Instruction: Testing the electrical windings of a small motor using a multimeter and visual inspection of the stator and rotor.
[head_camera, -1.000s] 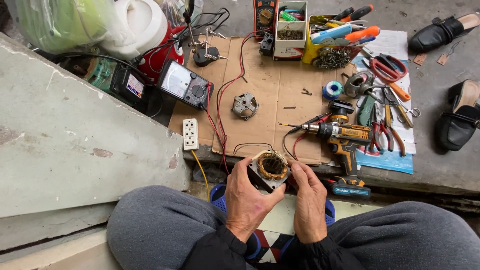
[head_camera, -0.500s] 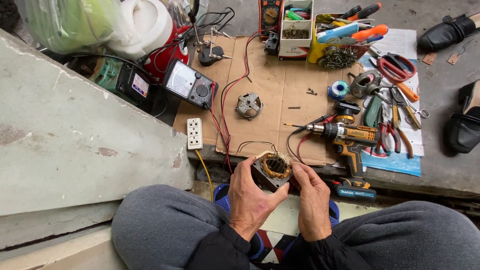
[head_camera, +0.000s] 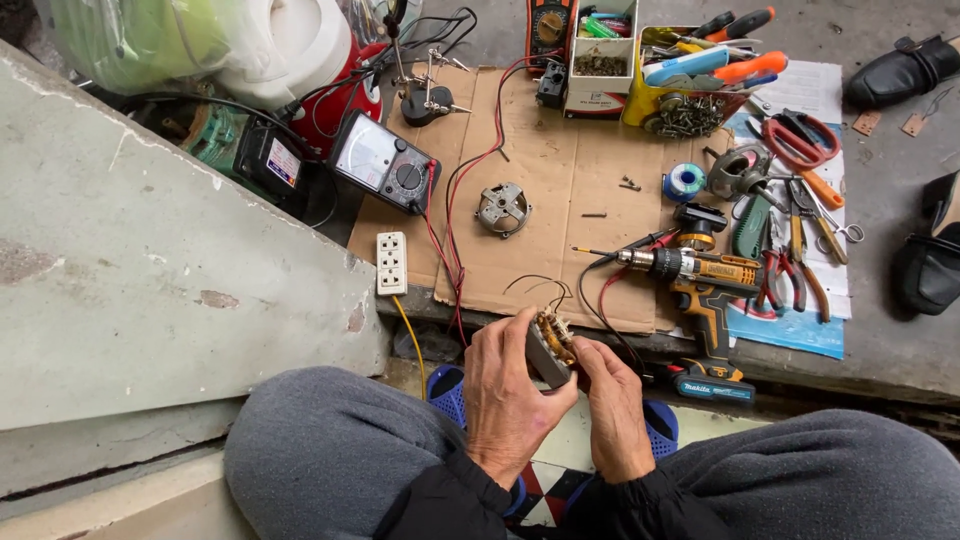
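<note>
Motor coil (head_camera: 550, 345) clamped in left hand (head_camera: 507, 400), right hand (head_camera: 612, 405) pinching its edge; casing already off, wires loose above grip, drill (head_camera: 700, 275) beyond, untouched.

A single head-worn camera looks steeply down from above the person's lap, facing forward over the cardboard sheet (head_camera: 545, 190); knees sit nearest, tools lie beyond the sheet's far edge.

Drill: cordless drill (head_camera: 700, 285) lying on cardboard sheet (head_camera: 560, 190)
Meter: analog multimeter (head_camera: 385, 160), left
Power: white socket strip (head_camera: 391, 263)
Pliers: right (head_camera: 790, 270)
</note>
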